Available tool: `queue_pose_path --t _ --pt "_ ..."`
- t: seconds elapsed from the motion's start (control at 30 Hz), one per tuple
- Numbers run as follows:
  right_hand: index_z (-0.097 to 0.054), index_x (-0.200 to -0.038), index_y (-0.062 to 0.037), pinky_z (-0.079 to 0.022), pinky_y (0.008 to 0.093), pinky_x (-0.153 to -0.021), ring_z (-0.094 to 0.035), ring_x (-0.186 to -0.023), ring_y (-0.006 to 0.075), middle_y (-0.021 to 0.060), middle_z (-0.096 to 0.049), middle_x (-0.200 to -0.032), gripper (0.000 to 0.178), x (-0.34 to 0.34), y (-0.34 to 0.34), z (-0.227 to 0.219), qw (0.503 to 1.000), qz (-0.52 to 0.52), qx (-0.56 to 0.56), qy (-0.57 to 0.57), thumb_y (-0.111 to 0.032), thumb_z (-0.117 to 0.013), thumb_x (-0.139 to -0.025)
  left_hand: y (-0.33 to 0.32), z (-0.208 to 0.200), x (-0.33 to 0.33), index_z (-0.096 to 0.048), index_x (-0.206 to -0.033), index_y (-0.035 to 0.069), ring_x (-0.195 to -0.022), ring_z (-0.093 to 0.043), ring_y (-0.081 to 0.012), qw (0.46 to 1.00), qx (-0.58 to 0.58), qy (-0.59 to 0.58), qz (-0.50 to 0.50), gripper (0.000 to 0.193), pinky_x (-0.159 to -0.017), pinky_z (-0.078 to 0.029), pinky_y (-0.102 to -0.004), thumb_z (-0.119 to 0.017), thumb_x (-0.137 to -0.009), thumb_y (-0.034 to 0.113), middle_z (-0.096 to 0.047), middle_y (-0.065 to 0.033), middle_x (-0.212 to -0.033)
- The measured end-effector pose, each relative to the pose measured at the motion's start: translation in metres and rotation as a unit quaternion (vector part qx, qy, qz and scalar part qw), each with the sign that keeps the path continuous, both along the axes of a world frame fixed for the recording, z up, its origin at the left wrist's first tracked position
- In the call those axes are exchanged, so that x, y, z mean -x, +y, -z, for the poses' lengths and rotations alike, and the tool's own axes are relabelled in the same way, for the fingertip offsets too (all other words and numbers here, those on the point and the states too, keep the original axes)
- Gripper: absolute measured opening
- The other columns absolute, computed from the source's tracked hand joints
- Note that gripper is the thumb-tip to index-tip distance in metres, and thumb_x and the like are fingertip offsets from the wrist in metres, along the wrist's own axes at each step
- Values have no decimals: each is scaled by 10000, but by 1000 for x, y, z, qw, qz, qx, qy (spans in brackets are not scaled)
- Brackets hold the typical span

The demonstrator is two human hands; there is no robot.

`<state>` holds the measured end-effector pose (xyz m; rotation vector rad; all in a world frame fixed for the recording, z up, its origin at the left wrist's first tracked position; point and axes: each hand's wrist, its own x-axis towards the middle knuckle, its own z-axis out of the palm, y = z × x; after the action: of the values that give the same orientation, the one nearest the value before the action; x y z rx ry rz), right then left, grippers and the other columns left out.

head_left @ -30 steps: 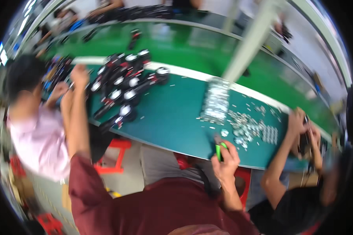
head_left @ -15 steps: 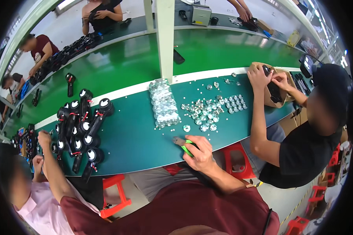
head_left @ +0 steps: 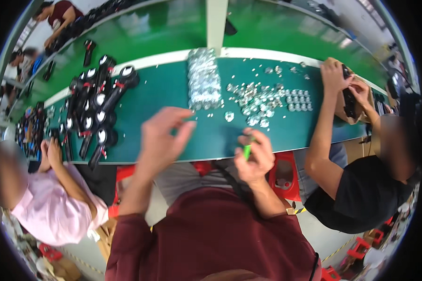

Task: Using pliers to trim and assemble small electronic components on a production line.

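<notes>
My left hand (head_left: 166, 138) hovers over the near middle of the green table, slightly blurred. Thumb and fingers are apart, with nothing visible between them. My right hand (head_left: 257, 157) is closed around green-handled cutting pliers (head_left: 247, 151) near the table's front edge; the jaws are hard to make out now. Beyond my hands stands a stack of clear plastic trays (head_left: 204, 82) filled with small shiny parts. Right of it lies a loose pile of small round metallic parts (head_left: 260, 103), with one single part (head_left: 229, 116) close to me.
Black handheld devices (head_left: 98, 100) with round white-centred heads and red wires lie heaped at left. Neat rows of round parts (head_left: 299, 100) sit right of the pile. A co-worker's hands (head_left: 335, 77) work in a cardboard box (head_left: 368, 96); another person in pink (head_left: 56, 201) sits at left.
My left hand has come from the far left, by the black devices, to the table's middle. My right hand has turned the pliers more upright. The view has tilted downward.
</notes>
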<state>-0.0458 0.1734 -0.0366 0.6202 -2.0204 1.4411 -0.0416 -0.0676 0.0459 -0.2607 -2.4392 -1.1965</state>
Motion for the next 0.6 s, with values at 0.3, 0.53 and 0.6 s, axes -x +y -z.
queue_pose_path --t 0.3,0.53,0.6 --pt "-677 -1060 82 -571 403 -842 -673 -954 302 236 -604 -1217 257 3 22 8 976 5 193 -102 -61 -706 -849 88 65 17 -645 -1197 51 -867 -620 -325 993 103 10 -51 382 -723 -540 -416 -753 -833 97 -581 -122 -939" --pt "-673 -988 95 -588 364 -826 -677 -976 304 254 -636 -1164 248 1 12 6 992 -3 112 -63 -72 -739 -818 90 71 21 -662 -1074 46 -902 -625 -309 990 125 -8 -70 240 -707 -548 -430 -738 -851 94 -579 -100 -959" --pt "-674 -1008 99 -607 365 -822 -680 -993 314 257 -637 -1163 260 3 15 7 998 -13 39 -37 -52 -735 -805 86 69 15 -667 -1060 47 -921 -628 -317 997 53 8 -54 251 -715 -554 -422 -765 -837 108 -593 -100 -982"
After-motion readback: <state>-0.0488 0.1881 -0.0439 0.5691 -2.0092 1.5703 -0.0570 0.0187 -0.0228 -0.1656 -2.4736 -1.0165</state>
